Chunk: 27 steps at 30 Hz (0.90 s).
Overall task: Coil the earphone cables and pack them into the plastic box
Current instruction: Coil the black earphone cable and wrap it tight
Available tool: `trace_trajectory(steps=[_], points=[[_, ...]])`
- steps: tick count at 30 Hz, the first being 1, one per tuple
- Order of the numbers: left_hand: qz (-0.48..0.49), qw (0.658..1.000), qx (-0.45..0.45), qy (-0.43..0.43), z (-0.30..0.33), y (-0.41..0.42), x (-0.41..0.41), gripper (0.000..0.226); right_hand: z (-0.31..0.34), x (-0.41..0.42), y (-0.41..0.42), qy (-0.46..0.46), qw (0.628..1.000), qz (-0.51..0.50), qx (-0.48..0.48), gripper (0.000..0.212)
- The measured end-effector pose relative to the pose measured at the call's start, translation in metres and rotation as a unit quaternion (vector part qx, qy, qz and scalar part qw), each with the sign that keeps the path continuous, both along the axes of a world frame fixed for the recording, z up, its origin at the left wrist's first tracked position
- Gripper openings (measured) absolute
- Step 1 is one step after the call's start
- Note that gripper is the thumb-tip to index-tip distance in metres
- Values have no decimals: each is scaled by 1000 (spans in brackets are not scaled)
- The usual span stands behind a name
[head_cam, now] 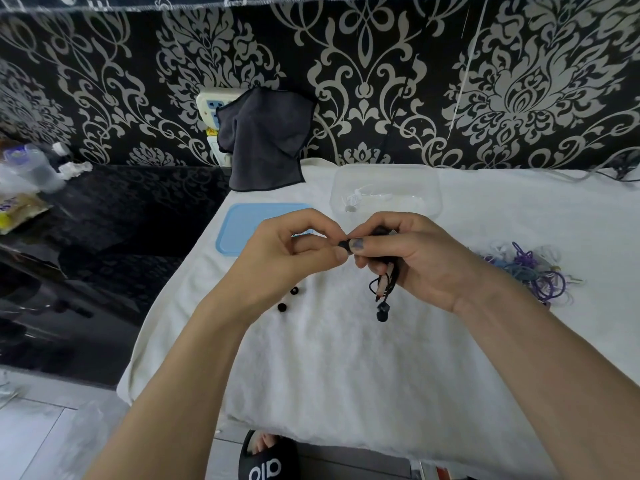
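Note:
My right hand (412,261) grips a coiled black earphone cable (384,285); one black earbud (382,312) dangles below the fist. My left hand (294,251) pinches a small black piece (343,244) of that earphone against my right thumb tip. Two loose black ear tips (287,299) lie on the white towel (346,358) under my left wrist. The clear plastic box (386,192) stands behind my hands with a white earphone (353,200) inside. Its blue lid (242,226) lies flat to the left of it.
A tangle of purple, blue and white cables (530,268) lies on the towel at the right. A dark cloth (263,136) hangs at the wall over a power strip (211,109). A glossy black table with bottles (31,168) is at the left. A slippered foot (266,459) shows below.

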<state>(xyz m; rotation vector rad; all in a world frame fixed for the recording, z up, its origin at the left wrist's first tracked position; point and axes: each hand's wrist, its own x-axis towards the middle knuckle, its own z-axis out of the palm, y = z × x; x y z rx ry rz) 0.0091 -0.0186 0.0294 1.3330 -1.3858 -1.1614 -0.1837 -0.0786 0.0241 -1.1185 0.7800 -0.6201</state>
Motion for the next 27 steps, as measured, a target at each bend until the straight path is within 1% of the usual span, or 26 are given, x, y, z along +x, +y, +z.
trace_trajectory(steps=[3,8,15,19,23,27], points=[[1,1000,-7,9,2,0,-1,12,0,-1,0,-5,1000,7,-7,10],[0,1000,-9,25,4,1,-2,9,-1,-3,1,-15,1000,10,-11,9],[-5,998,-30,48,2,-1,-3,15,-1,-1,3,-45,998,-13,-31,6],[-1,996,-33,81,2,-2,-4,14,0,-1,5,-61,997,-20,-42,4],[-3,995,-36,95,2,-2,-4,13,0,2,7,-62,996,-34,-56,13],[-4,995,-37,93,3,-1,-5,13,1,2,9,-60,995,-45,-62,11]])
